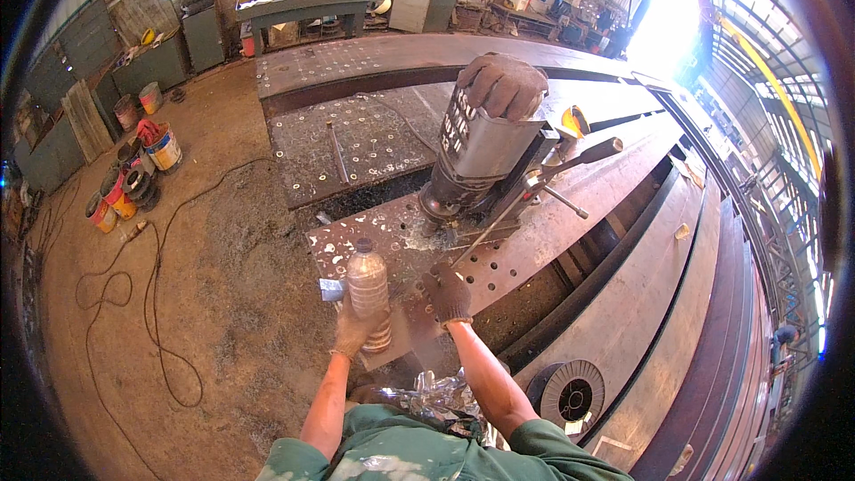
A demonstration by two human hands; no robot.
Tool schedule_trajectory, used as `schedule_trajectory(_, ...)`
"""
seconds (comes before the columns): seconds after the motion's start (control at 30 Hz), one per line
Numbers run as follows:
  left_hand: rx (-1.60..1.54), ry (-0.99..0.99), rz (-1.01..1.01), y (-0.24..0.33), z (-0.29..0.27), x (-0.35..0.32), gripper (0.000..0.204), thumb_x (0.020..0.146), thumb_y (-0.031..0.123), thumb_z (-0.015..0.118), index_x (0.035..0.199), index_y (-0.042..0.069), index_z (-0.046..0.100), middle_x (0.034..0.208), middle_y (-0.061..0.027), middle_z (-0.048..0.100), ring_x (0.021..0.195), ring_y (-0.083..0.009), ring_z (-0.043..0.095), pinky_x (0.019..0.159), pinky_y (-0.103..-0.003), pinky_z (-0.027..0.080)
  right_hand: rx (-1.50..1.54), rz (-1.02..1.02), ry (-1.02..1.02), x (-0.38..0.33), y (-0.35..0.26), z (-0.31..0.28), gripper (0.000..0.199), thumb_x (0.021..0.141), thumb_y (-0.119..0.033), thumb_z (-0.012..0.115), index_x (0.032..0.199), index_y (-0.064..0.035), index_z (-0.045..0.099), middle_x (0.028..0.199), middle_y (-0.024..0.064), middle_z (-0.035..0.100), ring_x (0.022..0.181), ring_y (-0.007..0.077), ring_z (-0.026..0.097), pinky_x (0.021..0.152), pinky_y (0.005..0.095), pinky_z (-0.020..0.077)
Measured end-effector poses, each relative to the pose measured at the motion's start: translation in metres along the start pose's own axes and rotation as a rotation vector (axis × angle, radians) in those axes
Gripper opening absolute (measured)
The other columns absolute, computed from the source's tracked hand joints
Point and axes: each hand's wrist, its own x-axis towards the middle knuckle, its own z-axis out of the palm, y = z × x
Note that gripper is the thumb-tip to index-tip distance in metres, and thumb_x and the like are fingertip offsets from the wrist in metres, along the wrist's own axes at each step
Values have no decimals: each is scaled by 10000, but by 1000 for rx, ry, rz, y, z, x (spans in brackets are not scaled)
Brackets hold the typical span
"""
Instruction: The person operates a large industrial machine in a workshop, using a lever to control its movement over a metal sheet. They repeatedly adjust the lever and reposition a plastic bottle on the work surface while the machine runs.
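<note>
Over the perforated steel surface (525,258), the left hand (356,325) grips a plastic bottle (368,289), hiding its base, while the right hand (448,296) closes around a drill lever (534,191).

Brown, dust-stained glove on the left hand (356,328), wrapped round a clear plastic bottle (368,289) that shows murky brown inside under a dark cap. The right hand (448,296) wears the same grubby brown knit. Green sleeves (401,450), splashed with pale paint. The steel plate (525,249) is rusty brown, dotted with rows of dark round holes and speckled with silvery chips. The drill (481,156) is grey metal with black grille slits; another person's dark brown glove (503,85) sits on top. Red, orange and white buckets (134,174) against tan dirt floor (205,303), black cable (151,303) looping across it.
</note>
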Motion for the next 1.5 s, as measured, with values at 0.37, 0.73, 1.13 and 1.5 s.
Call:
schedule_trajectory(0.37,15,-23,-20,19,-1,-4,1027,739,360,942,1554,29,411,1414,-183,648,1294,-325,640,1097,-441,521,-14,-33,24,1,3,2,330,950,-436,696,1133,-162,674,971,190,734,938,426,712,792,521,548)
schedule_trajectory(0.73,19,-28,16,10,0,-1,1037,763,423,942,1548,2,411,1417,-174,653,1281,-300,650,1086,-425,521,-6,-42,12,2,4,-1,341,950,-428,694,1142,-147,670,975,205,722,922,433,707,778,521,545)
schedule_trajectory(1.13,32,-6,2,-1,2,5,1020,742,380,931,1546,17,417,1404,-204,650,1298,-343,639,1099,-460,520,17,-29,26,1,8,4,331,950,-420,705,1139,-151,672,976,204,725,930,435,709,784,525,546)
schedule_trajectory(1.5,19,-36,-7,18,-1,0,1018,758,339,921,1557,-11,395,1406,-209,649,1279,-330,649,1097,-439,523,-3,17,2,-1,-3,-2,325,950,-406,707,1138,-142,685,1009,209,729,958,431,709,806,516,553)
